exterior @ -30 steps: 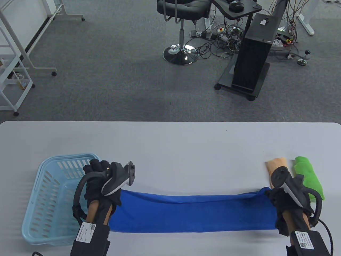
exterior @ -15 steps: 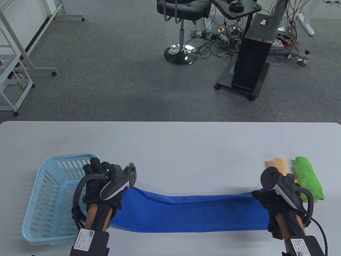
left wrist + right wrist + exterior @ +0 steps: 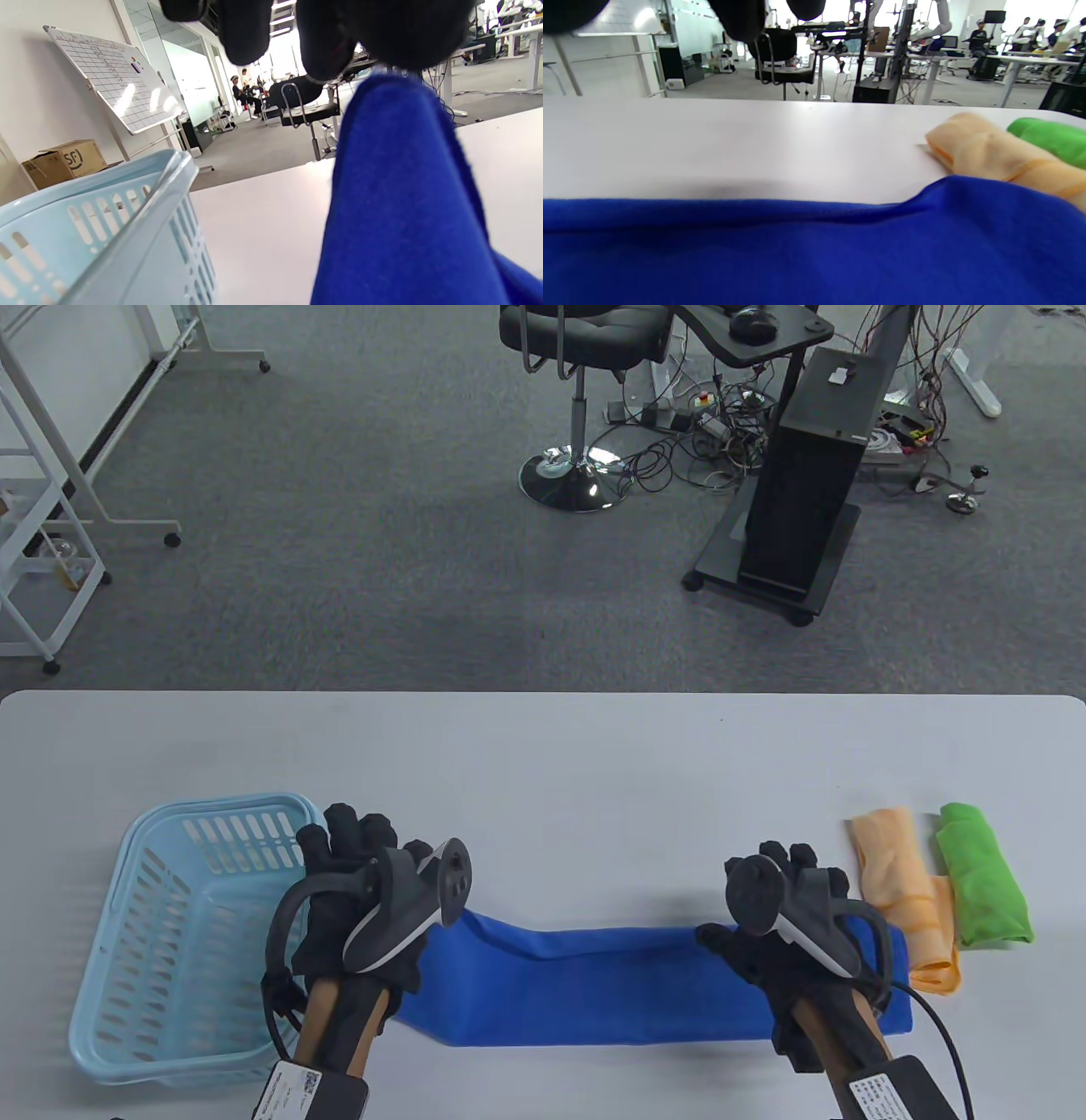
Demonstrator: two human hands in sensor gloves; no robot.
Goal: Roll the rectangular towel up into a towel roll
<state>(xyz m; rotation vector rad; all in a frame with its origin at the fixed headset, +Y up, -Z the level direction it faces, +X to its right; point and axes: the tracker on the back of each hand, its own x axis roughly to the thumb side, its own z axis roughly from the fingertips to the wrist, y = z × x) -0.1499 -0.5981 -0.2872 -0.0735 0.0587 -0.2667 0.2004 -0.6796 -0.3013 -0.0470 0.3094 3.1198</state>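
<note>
A blue towel (image 3: 611, 984), folded into a long strip, lies along the front of the white table (image 3: 543, 763). My left hand (image 3: 352, 836) is at the strip's left end. In the left wrist view the towel (image 3: 403, 203) rises up into my gloved fingers (image 3: 326, 46), so that end is held lifted. My right hand (image 3: 793, 865) is over the strip's right part with its fingers stretched forward. In the right wrist view the towel (image 3: 814, 254) lies flat below, apart from the fingertips (image 3: 742, 21) at the top edge.
A light blue plastic basket (image 3: 127, 857) stands at the left, close beside my left hand, and shows in the left wrist view (image 3: 127, 203). A rolled orange towel (image 3: 899, 882) and a rolled green towel (image 3: 980, 882) lie right of the blue strip.
Both hands moved inward. The right hand let go of the towel's right end and shifted left over the strip. The left hand moved right, carrying the left end up with it.
</note>
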